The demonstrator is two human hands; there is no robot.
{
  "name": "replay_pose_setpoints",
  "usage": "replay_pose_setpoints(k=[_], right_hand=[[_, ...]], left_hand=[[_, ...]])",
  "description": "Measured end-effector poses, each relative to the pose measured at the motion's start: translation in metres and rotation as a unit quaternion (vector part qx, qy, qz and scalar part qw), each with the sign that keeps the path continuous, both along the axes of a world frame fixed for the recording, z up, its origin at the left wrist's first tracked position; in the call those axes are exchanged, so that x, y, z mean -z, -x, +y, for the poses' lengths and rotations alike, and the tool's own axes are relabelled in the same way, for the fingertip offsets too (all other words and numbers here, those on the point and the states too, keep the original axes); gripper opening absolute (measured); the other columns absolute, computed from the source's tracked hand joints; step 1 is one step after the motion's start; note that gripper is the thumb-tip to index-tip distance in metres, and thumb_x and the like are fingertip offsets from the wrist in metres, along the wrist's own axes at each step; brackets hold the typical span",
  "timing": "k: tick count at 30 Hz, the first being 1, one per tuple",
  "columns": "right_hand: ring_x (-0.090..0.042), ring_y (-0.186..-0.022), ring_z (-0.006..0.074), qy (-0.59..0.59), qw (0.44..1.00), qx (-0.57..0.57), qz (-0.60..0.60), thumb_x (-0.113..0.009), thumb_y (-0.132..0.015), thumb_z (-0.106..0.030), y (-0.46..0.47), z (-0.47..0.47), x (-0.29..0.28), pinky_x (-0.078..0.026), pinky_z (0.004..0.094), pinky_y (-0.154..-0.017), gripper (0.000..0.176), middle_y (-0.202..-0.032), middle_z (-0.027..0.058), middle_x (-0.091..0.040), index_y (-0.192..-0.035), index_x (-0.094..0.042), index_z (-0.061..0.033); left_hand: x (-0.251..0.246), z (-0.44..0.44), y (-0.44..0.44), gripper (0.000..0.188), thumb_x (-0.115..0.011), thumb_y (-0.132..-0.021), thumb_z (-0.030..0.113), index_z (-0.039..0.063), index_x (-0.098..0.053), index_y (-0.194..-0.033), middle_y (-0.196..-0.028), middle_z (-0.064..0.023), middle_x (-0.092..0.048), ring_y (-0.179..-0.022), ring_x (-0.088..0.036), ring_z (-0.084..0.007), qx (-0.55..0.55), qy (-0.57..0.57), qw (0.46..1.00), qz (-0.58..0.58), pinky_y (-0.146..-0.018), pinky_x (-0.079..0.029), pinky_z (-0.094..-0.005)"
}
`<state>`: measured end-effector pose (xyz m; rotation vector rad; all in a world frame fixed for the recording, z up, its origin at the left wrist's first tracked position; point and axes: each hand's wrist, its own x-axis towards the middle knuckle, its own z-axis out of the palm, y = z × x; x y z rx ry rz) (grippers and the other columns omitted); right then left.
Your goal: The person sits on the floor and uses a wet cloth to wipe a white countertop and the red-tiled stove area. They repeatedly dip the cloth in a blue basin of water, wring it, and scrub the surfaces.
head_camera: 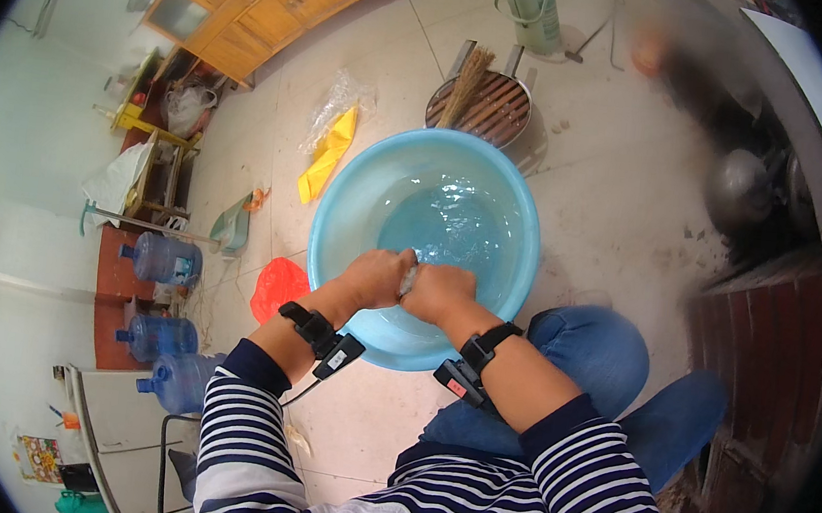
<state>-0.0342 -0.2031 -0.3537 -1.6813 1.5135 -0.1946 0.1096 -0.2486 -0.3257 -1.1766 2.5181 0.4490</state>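
A large light-blue plastic basin (319, 248) stands on the tiled floor before me, holding clear water (451, 223) that glints with ripples. Above its near half, my left hand (378, 277) and my right hand (441, 290) are closed in fists pressed side by side. Both grip a small greyish-white wad (408, 280), which shows only in the gap between them. Its material is hard to tell, and the fingers hide most of it. Black straps with small devices circle both wrists.
Beyond the basin, a straw brush (466, 87) lies on a round slatted stool (503, 109). Left of the basin are a yellow bag (328, 156) and a red plastic bag (280, 290). A green thermos (529, 12) stands farther back. Metal cookware (741, 184) is at right.
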Motion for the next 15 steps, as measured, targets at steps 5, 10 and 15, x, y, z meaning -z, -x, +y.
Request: replay_pose_setpoints(k=[5, 10, 15], right_hand=[[-0.068, -0.087, 0.0298, 0.161, 0.986, 0.045, 0.014, -0.067, -0.073, -0.025, -0.008, 0.005, 0.003, -0.053, 0.0427, -0.075, 0.045, -0.091, 0.0148, -0.069, -0.113, -0.060, -0.0072], [-0.066, -0.079, 0.0295, 0.184, 0.964, 0.174, -0.075, -0.070, -0.069, -0.018, -0.005, -0.008, 0.011, -0.051, 0.0409, -0.068, 0.043, -0.080, 0.0136, -0.066, -0.108, -0.059, -0.0041], [-0.045, -0.050, 0.0146, -0.188, 0.859, 0.182, -0.440, -0.076, -0.069, -0.025, 0.005, -0.022, 0.010, -0.032, 0.0297, -0.042, 0.037, -0.066, 0.0028, -0.050, -0.097, -0.059, -0.0084]], left_hand=[[-0.002, -0.006, -0.005, 0.059, -0.081, -0.064, 0.018, 0.008, -0.051, -0.113, -0.100, -0.0209, -0.063, -0.094, -0.062, -0.0391, -0.095, -0.062, 0.991, 0.064, -0.078, -0.050, -0.0445], [0.013, -0.001, -0.009, 0.086, -0.085, -0.058, 0.006, 0.013, -0.041, -0.131, -0.140, -0.0217, -0.036, -0.121, -0.050, -0.0380, -0.245, -0.044, 0.870, 0.426, -0.090, -0.050, -0.0432], [0.013, 0.002, -0.022, 0.089, -0.084, -0.057, 0.003, 0.014, -0.039, -0.134, -0.148, -0.0189, -0.022, -0.123, -0.046, -0.0386, 0.019, 0.237, 0.908, 0.344, -0.095, -0.048, -0.0431]])
